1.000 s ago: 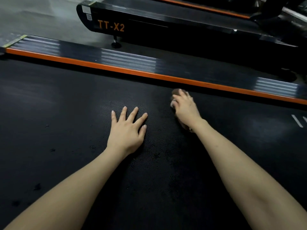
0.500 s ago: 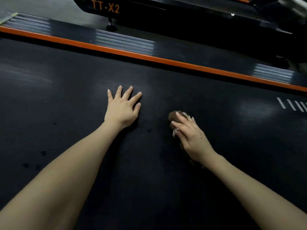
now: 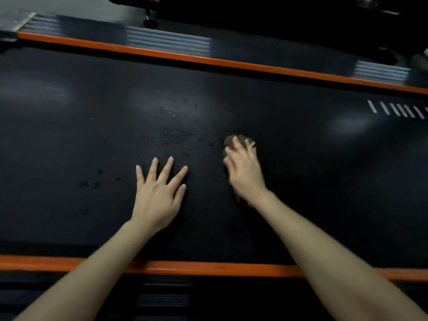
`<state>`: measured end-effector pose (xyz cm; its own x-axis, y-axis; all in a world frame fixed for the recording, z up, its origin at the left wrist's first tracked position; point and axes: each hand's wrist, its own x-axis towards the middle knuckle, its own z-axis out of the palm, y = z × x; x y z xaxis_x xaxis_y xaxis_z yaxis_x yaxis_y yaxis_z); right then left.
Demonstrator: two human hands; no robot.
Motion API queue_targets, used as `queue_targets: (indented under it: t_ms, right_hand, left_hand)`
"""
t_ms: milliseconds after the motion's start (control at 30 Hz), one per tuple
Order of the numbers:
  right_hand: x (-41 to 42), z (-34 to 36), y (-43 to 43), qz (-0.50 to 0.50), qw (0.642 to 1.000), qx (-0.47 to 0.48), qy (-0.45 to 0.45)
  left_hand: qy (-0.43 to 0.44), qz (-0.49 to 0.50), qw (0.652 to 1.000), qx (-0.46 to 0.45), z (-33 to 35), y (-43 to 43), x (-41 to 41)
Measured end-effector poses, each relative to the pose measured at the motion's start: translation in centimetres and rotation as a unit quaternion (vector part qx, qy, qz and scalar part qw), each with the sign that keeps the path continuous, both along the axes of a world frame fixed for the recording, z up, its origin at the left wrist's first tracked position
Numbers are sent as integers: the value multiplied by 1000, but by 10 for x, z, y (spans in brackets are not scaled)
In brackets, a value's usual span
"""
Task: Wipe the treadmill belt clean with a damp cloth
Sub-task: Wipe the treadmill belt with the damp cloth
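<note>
1. A brown cloth (image 3: 232, 140) is gripped under the blurred right hand (image 3: 245, 172), mostly hidden by fingers.
2. The left hand (image 3: 157, 198) is laid flat, fingers spread, on the treadmill belt (image 3: 324, 170).
3. Dark specks (image 3: 176, 137) are seen just beyond.

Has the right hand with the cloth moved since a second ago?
Yes. The right hand, on the cloth, has drawn back toward the person: it was right beside the far orange rail, and now a wide strip of belt separates them.
</note>
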<state>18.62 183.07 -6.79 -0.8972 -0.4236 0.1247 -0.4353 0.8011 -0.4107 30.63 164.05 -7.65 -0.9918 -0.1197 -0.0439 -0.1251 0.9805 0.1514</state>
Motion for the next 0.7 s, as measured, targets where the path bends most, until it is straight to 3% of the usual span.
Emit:
queue_targets:
  t_ms: [100, 200, 367, 433, 567, 700]
  right_hand:
    - [62, 0, 2, 108, 994, 18, -11]
    - [71, 1, 42, 135, 989, 57, -6]
    - [52, 7, 104, -153, 986, 52, -29]
    - [53, 7, 84, -189, 980, 53, -34]
    - [79, 5, 27, -41, 997, 62, -28]
    - [96, 12, 37, 29, 997, 47, -52]
  left_hand:
    - [14, 3, 1000, 4, -3, 1, 3]
    - [21, 1, 1000, 10, -4, 0, 6]
    - [26, 9, 1000, 12, -5, 2, 6]
    - [27, 8, 1000, 11, -4, 3, 4]
    - [41, 8, 999, 14, -6, 2, 4]
    - [47, 4, 999, 20, -8, 0, 5]
